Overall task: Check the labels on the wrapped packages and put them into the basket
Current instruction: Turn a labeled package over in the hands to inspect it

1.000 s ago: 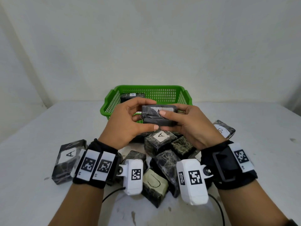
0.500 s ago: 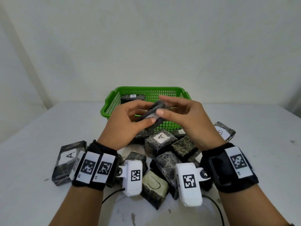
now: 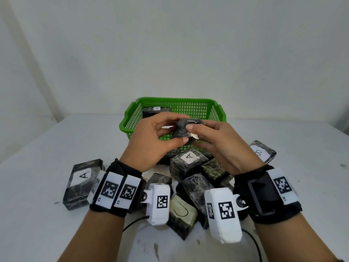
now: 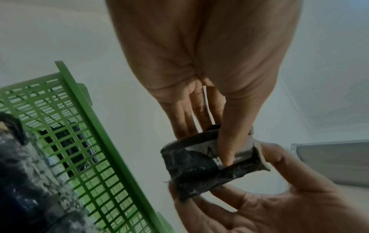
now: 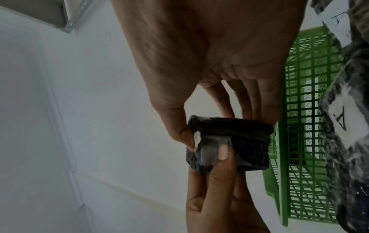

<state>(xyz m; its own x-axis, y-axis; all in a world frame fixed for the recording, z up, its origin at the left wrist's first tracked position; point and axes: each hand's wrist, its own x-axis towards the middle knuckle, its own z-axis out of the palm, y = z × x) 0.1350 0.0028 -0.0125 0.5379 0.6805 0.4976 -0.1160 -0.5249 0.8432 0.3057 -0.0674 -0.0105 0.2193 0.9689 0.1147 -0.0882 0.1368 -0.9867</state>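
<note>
Held pkg: small, black-wrapped, white label w/ one edge peeling. Position: in the air just above near rim of green basket, btwn both hands. L hand: thumb and fingers clamped on pkg. R hand: thumb and fingers pinch pkg at label side. Other wrapped pkgs lie piled on white table below wrists; several marked A.
</note>
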